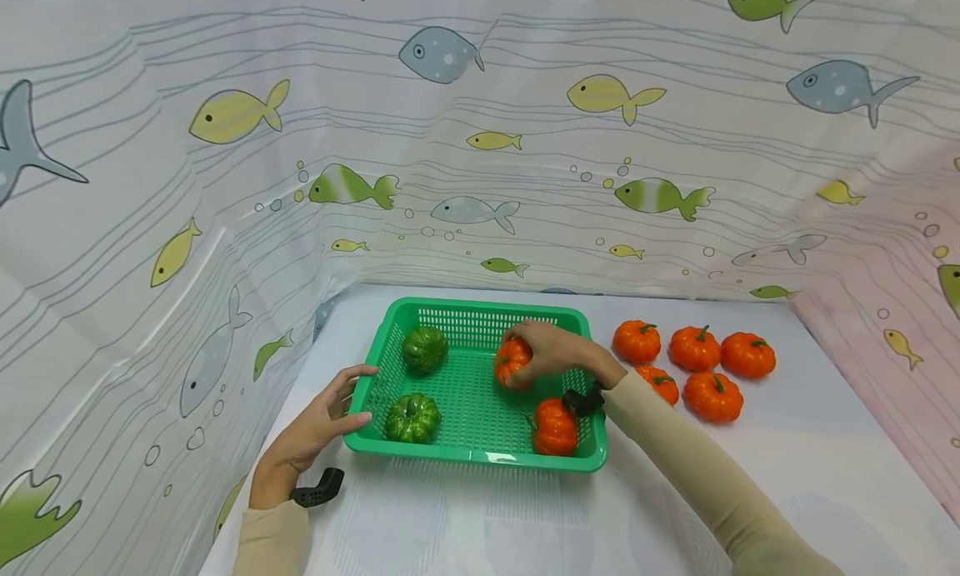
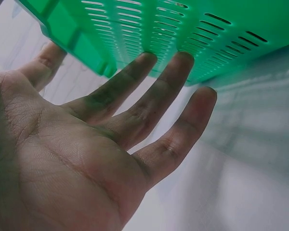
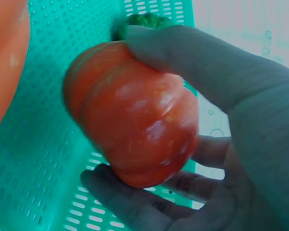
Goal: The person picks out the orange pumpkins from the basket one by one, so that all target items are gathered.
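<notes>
My right hand (image 1: 546, 353) grips a small orange pumpkin (image 1: 512, 361) over the right part of a green plastic basket (image 1: 472, 457). In the right wrist view, thumb and fingers wrap around this ribbed pumpkin (image 3: 135, 113). My left hand (image 1: 318, 422) is at the basket's left side, thumb and fingertips against the rim and outer wall. From the left wrist view, the left hand's fingers (image 2: 166, 82) look nearly straight beside the slotted wall (image 2: 135, 29). Inside the basket lie two green pumpkins, one behind (image 1: 424, 348) and one in front (image 1: 413, 418), and another orange pumpkin (image 1: 555, 428) at front right.
Several orange pumpkins (image 1: 694, 348) stand on the white tabletop (image 1: 795, 468) right of the basket, one partly hidden by the right sleeve. A fish-patterned curtain (image 1: 525, 167) encloses the table at the back and sides.
</notes>
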A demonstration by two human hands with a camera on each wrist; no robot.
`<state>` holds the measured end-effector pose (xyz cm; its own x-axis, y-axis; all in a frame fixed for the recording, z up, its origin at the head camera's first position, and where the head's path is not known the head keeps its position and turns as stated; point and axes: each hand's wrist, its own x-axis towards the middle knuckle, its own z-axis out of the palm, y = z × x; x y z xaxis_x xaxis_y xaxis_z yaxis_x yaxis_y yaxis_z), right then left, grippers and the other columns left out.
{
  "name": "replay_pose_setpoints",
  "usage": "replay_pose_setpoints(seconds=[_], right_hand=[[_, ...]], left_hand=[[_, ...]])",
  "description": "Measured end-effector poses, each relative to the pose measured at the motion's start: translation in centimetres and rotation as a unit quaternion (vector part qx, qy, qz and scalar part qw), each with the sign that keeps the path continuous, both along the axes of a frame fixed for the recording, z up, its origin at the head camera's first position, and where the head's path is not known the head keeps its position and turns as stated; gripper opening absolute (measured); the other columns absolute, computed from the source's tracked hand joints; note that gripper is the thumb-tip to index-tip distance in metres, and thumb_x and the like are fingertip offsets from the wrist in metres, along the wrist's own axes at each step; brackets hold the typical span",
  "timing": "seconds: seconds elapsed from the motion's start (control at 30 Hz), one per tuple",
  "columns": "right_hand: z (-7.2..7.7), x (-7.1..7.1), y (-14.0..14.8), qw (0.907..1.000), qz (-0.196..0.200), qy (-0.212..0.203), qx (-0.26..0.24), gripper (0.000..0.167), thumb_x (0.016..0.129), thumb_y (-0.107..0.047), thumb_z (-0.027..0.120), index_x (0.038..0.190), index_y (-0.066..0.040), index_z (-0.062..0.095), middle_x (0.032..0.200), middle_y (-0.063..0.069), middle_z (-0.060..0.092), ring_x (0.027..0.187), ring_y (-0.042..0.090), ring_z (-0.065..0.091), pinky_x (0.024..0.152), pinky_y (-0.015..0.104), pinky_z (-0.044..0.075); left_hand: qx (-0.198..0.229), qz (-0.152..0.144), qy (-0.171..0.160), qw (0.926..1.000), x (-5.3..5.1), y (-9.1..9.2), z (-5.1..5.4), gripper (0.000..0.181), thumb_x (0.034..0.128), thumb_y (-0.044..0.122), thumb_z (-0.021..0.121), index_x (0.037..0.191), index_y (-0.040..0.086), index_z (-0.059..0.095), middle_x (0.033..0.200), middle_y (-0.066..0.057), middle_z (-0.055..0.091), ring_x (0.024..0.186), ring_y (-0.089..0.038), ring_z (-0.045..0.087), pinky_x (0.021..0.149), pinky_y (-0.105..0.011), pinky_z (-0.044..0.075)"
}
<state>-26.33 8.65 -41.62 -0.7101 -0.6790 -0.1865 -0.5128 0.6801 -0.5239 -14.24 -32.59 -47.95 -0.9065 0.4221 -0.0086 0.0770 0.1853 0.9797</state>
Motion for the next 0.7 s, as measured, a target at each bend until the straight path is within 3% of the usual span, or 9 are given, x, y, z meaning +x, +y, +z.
replay_pose_setpoints(seconds=[0.3, 0.53, 0.7], right_hand=[[0.5, 0.4, 0.3, 0.9966, -0.016, 0.022, -0.077, 0.064, 0.083, -0.032, 0.087, 0.136, -0.010, 0.057, 0.121, 0.002, 0.061, 0.100, 0.017, 0.060, 0.082, 0.031, 0.056], [1.0, 0.9, 0.6, 0.9935, -0.027, 0.046, -0.101, 0.066, 0.084, -0.032, 0.086, 0.140, -0.012, 0.057, 0.126, 0.001, 0.061, 0.103, 0.018, 0.060, 0.083, 0.031, 0.057], [1.2, 1.4, 1.1, 0.9923, -0.034, 0.039, -0.112, 0.066, 0.085, -0.034, 0.086, 0.141, -0.013, 0.058, 0.128, 0.001, 0.061, 0.103, 0.017, 0.060, 0.083, 0.031, 0.057]], left_hand=[[0.001, 0.001, -0.002, 1.0000, 0.0, 0.0, -0.2, 0.067, 0.1029, 0.009, 0.061, 0.160, 0.018, 0.028, 0.169, -0.021, 0.002, 0.151, -0.056, -0.006, 0.106, -0.085, 0.012], [-0.003, 0.000, -0.001, 1.0000, 0.0, -0.1, -0.3, 0.067, 0.1035, 0.010, 0.060, 0.161, 0.019, 0.027, 0.169, -0.023, 0.001, 0.150, -0.058, -0.005, 0.105, -0.085, 0.015], [-0.005, -0.001, 0.003, 1.0000, -0.1, -0.1, -0.3, 0.066, 0.1034, 0.009, 0.060, 0.160, 0.019, 0.027, 0.168, -0.024, 0.003, 0.150, -0.060, -0.001, 0.104, -0.085, 0.019]])
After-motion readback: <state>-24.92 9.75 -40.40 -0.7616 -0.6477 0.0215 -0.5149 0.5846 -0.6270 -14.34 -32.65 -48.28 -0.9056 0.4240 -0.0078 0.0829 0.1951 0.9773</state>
